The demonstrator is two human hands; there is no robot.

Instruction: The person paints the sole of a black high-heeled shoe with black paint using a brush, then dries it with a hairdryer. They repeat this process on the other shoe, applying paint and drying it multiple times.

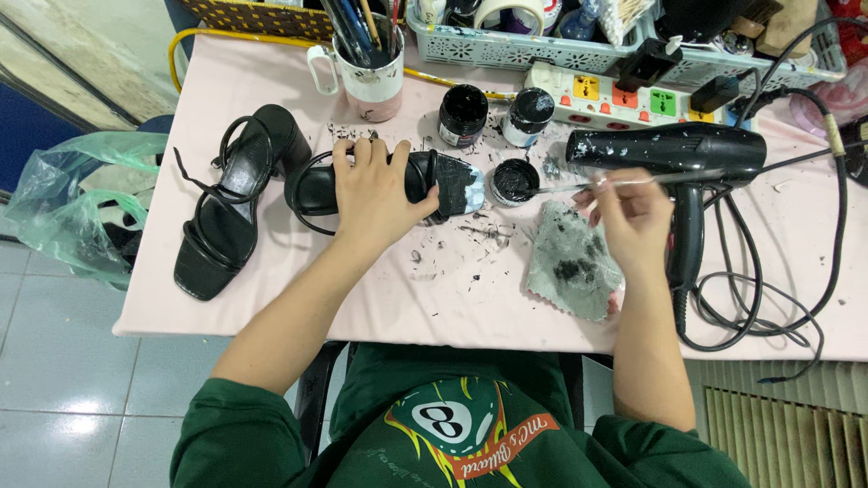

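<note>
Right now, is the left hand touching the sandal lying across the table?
Touching. The head view shows the left hand pressed flat over the middle of the black sandal, fingers draped over its far edge, with no gap visible.

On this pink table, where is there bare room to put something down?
Free: the near edge of the table between the left hand and the stained cloth, and the far-left corner beside the mug. Crowded: the back row of paint jars, power strip and hair dryer with its cables.
</note>
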